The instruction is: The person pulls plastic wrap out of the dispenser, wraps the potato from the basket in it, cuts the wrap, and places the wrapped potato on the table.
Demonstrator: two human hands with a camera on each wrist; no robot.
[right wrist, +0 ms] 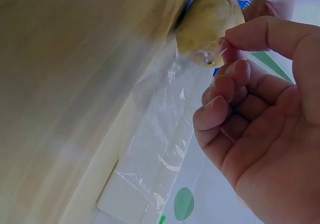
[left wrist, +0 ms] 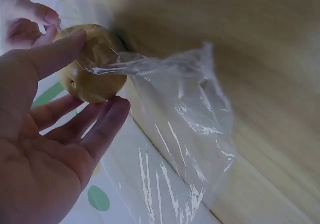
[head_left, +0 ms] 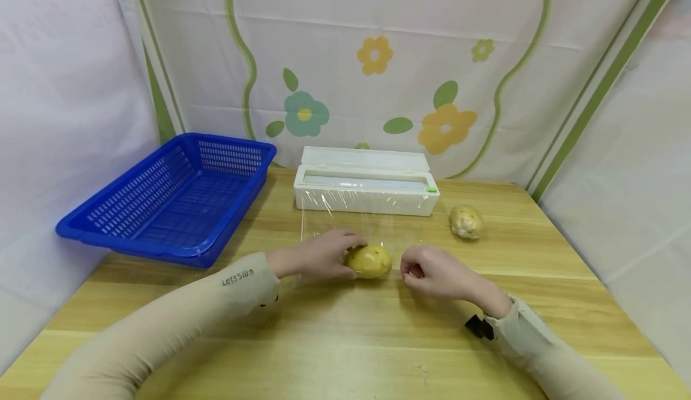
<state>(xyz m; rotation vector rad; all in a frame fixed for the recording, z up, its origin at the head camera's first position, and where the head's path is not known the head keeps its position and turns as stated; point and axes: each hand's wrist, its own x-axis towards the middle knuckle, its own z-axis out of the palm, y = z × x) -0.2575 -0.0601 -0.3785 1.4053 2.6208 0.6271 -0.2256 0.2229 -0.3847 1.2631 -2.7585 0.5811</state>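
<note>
A yellow potato (head_left: 371,261) lies on the table in front of the white film dispenser, with clear cling film (left wrist: 185,104) partly over it. My left hand (head_left: 326,255) holds the potato from its left side, thumb and fingers bent around it. On the other side my right hand (head_left: 439,274) has its fingers curled in. In the right wrist view, its thumb and index finger pinch a bit of the film (right wrist: 167,119) at the potato's end. The film runs from the potato back to the dispenser box (head_left: 367,202).
The dispenser's lid (head_left: 364,158) stands raised at the back, and a green cutter (head_left: 431,189) sits at its right end. To its right lies another potato (head_left: 465,221), wrapped in film. A blue plastic basket (head_left: 213,250) stands at the left. Patterned cloth (head_left: 335,46) hangs behind the table.
</note>
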